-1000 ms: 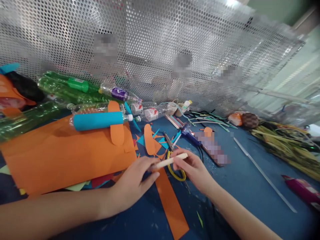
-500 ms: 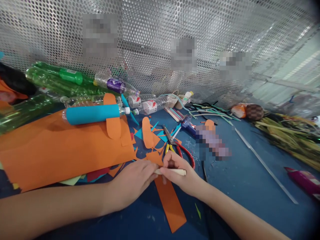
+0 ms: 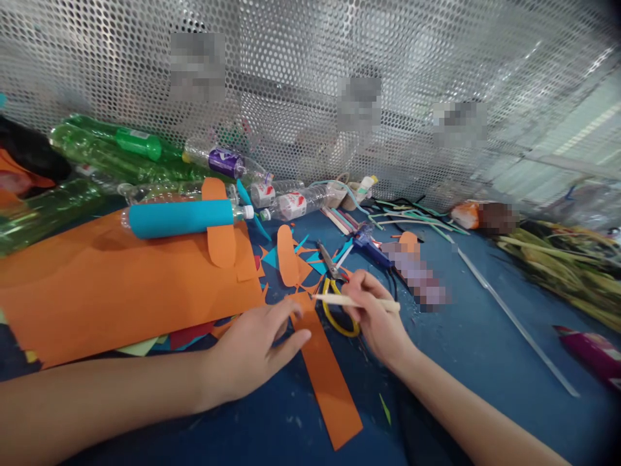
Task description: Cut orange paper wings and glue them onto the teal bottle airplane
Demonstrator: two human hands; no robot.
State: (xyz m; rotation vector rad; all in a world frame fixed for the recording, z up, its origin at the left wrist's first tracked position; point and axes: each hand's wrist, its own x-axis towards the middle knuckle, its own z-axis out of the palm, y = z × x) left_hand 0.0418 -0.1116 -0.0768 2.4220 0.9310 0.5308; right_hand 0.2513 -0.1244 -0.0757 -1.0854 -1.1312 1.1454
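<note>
My right hand [image 3: 381,327] pinches a pale pencil [image 3: 336,299], its tip pointing left above the top of an orange paper strip [image 3: 330,382]. Beside that strip is my left hand [image 3: 247,349], thumb and fingers apart, fingertips over its upper left edge; whether they touch it I cannot tell. Scissors [image 3: 332,309] with yellow and red handles lie just behind the right hand, which partly hides them. A rounded orange paper piece [image 3: 287,255] rests among blue and orange scraps. Farther left, a bottle wrapped in blue paper [image 3: 179,220] lies on a large orange sheet [image 3: 145,291].
Green bottles [image 3: 97,155] and clear bottles [image 3: 294,204] lie along a perforated metal screen [image 3: 291,77]. A blue glue gun [image 3: 371,247] sits beyond the scissors. To the right are a clear rod [image 3: 514,323], dried leaves [image 3: 567,272] and a magenta container [image 3: 592,349].
My right hand has lifted the pencil away to the right and up. My left hand's fingers have spread, uncovering the strip's upper part; the hands have moved apart.
</note>
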